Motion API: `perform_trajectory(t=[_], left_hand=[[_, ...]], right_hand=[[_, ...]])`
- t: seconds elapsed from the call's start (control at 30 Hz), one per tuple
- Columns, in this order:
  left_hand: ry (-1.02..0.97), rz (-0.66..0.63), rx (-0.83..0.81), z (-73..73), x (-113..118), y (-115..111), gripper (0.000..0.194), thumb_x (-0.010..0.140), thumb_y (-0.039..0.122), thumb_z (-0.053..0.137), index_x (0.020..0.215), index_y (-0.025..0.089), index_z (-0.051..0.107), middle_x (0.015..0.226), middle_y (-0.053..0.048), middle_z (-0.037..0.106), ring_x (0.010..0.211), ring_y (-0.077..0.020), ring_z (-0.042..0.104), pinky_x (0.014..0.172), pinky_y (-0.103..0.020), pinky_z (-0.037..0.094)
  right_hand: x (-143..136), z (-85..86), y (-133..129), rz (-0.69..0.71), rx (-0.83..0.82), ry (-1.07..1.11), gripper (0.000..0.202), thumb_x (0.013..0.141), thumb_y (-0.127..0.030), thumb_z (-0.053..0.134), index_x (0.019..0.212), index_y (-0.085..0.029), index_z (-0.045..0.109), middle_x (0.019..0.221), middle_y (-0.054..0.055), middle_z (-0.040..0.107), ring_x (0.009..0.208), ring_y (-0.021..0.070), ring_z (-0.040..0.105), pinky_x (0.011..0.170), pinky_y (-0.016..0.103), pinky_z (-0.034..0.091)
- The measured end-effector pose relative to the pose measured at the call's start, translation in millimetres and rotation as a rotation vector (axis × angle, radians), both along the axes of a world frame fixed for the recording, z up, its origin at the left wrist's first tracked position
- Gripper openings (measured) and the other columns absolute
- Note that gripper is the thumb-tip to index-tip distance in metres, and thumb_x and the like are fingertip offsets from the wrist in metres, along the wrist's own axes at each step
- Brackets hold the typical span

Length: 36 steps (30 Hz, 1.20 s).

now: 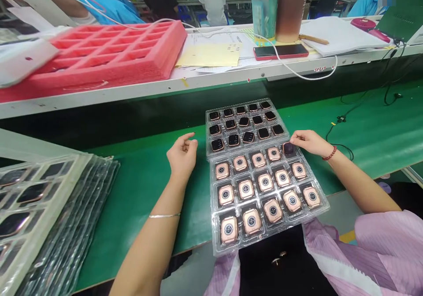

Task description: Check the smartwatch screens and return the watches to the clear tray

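A clear plastic tray [215, 243] at the bench's front edge holds rows of rose-gold watch bodies, most with their round sensor backs up. Its back right slot has a dark-faced watch [288, 148], which the fingertips of my right hand [307, 142] pinch at its right edge. Behind it, partly overlapping, lies a second clear tray [209, 150] of watches with black screens up. My left hand [183, 155] hovers left of the trays, fingers loosely curled with thumb and forefinger apart, holding nothing.
Stacked clear trays [95, 199] with watches stand at the left on the green bench [139, 168]. On the raised shelf are a pink foam tray [161, 58], papers [211, 55], a phone [280, 52] and cups [264, 16]. Cables [342, 118] lie at the right. People are beyond.
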<state>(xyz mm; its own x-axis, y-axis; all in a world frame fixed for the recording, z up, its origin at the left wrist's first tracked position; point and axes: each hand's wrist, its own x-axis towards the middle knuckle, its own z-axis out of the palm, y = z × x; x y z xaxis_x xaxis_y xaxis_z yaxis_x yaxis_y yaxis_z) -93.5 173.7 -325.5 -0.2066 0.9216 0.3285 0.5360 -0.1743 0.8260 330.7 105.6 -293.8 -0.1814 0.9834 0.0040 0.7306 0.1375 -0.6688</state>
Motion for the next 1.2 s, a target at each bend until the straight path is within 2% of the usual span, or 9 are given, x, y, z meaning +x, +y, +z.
perform_trajectory(t=[0.1,0.23,0.37,0.5,0.63,0.73,0.93,1.07,1.2], left_hand=[[0.17,-0.138,0.161,29.9,30,-25,0.035,0.09,0.035,0.056,0.115,0.016,0.071,0.084,-0.003,0.066,0.07,-0.0148,0.057,0.07,-0.028,0.049],[0.385,-0.725,0.194,68.0,99,-63,0.026,0.095,0.027,0.055,0.113,0.018,0.072,0.103,-0.007,0.073,0.093,-0.0208,0.067,0.086,-0.034,0.055],[0.481,-1.167,0.054,78.2,174,-78,0.028,0.097,0.017,0.049,0.115,0.018,0.071,0.115,-0.009,0.073,0.105,-0.0231,0.069,0.093,-0.038,0.055],[0.402,-1.204,-0.057,63.1,217,-79,0.028,0.098,0.016,0.048,0.114,0.015,0.071,0.113,-0.011,0.075,0.104,-0.0243,0.07,0.094,-0.04,0.054],[0.253,-1.282,-0.108,50.8,217,-80,0.041,0.096,0.029,0.061,0.134,0.013,0.061,0.123,-0.014,0.073,0.101,-0.0243,0.07,0.09,-0.037,0.055],[0.222,-1.247,-0.091,46.2,211,-82,0.056,0.089,0.017,0.065,0.144,0.014,0.054,0.128,-0.013,0.071,0.095,-0.0213,0.07,0.088,-0.035,0.055],[0.058,-1.103,-0.178,32.2,214,-76,0.046,0.091,0.013,0.062,0.136,0.017,0.065,0.081,0.0,0.073,0.068,-0.0131,0.066,0.075,-0.027,0.055],[0.055,-1.189,-0.114,30.8,214,-78,0.034,0.094,0.015,0.06,0.124,0.02,0.074,0.099,-0.005,0.08,0.091,-0.0186,0.073,0.089,-0.032,0.057],[0.299,-1.193,0.033,34.0,211,-86,0.029,0.097,0.019,0.059,0.12,0.019,0.075,0.109,-0.008,0.079,0.104,-0.0225,0.07,0.094,-0.037,0.055]], right_hand=[[-9,4.6,-8,-0.005,0.205,-0.124,0.023,0.094,-0.033,0.049,0.08,-0.02,0.063,0.08,0.006,0.067,0.075,0.0207,0.06,0.071,0.031,0.043],[-10,20.5,-48,0.045,0.322,-0.122,0.018,0.096,-0.025,0.049,0.087,-0.021,0.064,0.083,0.005,0.068,0.074,0.0186,0.062,0.07,0.029,0.046],[1,28.3,-95,0.124,0.217,-0.205,0.012,0.093,-0.023,0.057,0.083,-0.021,0.063,0.083,0.004,0.064,0.067,0.016,0.059,0.061,0.027,0.044],[4,26.6,-111,0.151,0.149,-0.164,0.017,0.094,-0.025,0.057,0.079,-0.022,0.063,0.08,0.003,0.067,0.069,0.0164,0.061,0.062,0.027,0.045],[-5,25.3,-100,-0.008,0.208,-0.021,0.02,0.095,-0.03,0.057,0.078,-0.021,0.064,0.076,0.003,0.071,0.069,0.0175,0.064,0.065,0.028,0.047],[-7,23.1,-89,-0.107,0.205,0.01,0.021,0.095,-0.033,0.057,0.08,-0.021,0.066,0.075,0.003,0.073,0.067,0.0181,0.064,0.063,0.029,0.046],[6,18.7,-90,-0.153,0.187,-0.017,0.016,0.093,-0.031,0.056,0.088,-0.022,0.068,0.08,0.003,0.075,0.07,0.0191,0.068,0.066,0.029,0.048],[8,11.0,-91,-0.123,0.168,-0.073,0.017,0.093,-0.033,0.057,0.085,-0.022,0.066,0.079,0.004,0.075,0.072,0.0211,0.069,0.068,0.031,0.049],[2,9.0,-90,-0.281,0.299,-0.192,0.019,0.095,-0.031,0.052,0.084,-0.023,0.065,0.083,0.007,0.074,0.075,0.0227,0.067,0.073,0.035,0.049]])
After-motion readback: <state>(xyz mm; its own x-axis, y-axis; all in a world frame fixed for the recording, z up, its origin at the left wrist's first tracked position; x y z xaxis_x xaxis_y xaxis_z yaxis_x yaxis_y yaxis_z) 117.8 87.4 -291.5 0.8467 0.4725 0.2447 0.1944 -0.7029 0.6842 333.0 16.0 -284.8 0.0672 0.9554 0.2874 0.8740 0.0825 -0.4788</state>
